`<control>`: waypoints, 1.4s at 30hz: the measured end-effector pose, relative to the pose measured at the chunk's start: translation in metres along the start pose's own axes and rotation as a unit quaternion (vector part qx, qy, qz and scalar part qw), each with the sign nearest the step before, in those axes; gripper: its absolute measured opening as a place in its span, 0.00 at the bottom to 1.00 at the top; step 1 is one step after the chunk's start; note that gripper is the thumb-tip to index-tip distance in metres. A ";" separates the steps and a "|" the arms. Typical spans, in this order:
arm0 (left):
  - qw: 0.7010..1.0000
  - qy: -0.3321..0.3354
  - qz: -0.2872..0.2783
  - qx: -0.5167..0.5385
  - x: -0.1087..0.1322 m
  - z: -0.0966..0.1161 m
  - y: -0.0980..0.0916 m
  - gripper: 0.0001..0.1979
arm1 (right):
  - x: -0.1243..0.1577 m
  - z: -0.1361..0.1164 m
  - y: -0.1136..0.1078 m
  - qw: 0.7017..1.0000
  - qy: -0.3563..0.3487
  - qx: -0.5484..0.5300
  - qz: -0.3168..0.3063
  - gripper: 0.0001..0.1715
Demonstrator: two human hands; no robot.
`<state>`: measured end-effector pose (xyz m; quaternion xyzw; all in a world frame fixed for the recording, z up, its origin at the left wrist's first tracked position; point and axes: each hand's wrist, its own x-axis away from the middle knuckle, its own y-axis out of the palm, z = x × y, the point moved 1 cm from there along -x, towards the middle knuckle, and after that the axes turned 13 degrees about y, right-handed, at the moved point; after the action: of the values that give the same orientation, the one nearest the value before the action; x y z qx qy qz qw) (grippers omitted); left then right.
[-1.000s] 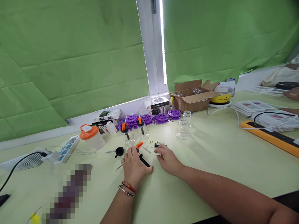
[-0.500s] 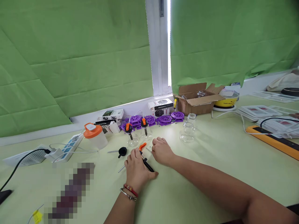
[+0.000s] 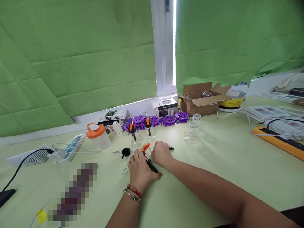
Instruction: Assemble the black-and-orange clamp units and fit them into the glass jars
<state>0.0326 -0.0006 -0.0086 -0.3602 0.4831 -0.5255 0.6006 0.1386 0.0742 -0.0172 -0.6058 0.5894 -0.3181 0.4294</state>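
My left hand (image 3: 140, 167) is palm down on the table, fingers curled over a long black part (image 3: 152, 166) and thumb stretched out beside its lower end. A curved orange piece (image 3: 145, 147) lies just beyond the fingertips. Close by on the right, my right hand (image 3: 162, 153) is closed; a thin metal rod meets its left side, and what its fingers hold is hidden. A small black brush (image 3: 171, 148) shows behind that hand; whether they touch I cannot tell. Left of my hands lie a black cup-shaped part (image 3: 125, 152) and a metal rod (image 3: 124, 170).
Two glass vessels with black-and-orange tops (image 3: 148, 123) stand ahead, before several purple plastic parts (image 3: 169, 120). Stacked clear glass (image 3: 191, 137) stands to the right, before an open cardboard box (image 3: 204, 106). An orange-lidded jar (image 3: 96, 131) and a power strip (image 3: 73, 146) are left.
My right hand has moved slightly left, closer to my left hand, and the black brush now shows behind it. My left hand stays on the black part. The view has shifted slightly.
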 end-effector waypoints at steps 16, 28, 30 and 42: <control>0.998 0.025 0.027 0.043 0.004 -0.012 -0.010 0.22 | 0.042 0.038 -0.008 0.948 0.020 -0.211 -0.238 0.07; 0.998 -0.037 -0.052 -0.025 0.006 -0.009 -0.014 0.12 | 0.023 0.093 -0.044 0.968 0.028 -0.160 -0.193 0.09; 0.996 -0.043 -0.062 -0.036 0.007 -0.009 -0.015 0.12 | 0.021 0.096 -0.046 0.966 0.026 -0.171 -0.194 0.10; 0.995 0.029 0.001 -0.096 0.007 -0.006 -0.011 0.18 | 0.015 0.097 -0.055 0.966 0.058 -0.195 -0.160 0.15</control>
<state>0.0237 -0.0093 -0.0010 -0.4003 0.5491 -0.4864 0.5492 0.2510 0.0697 -0.0114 -0.7449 0.5590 -0.2963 0.2118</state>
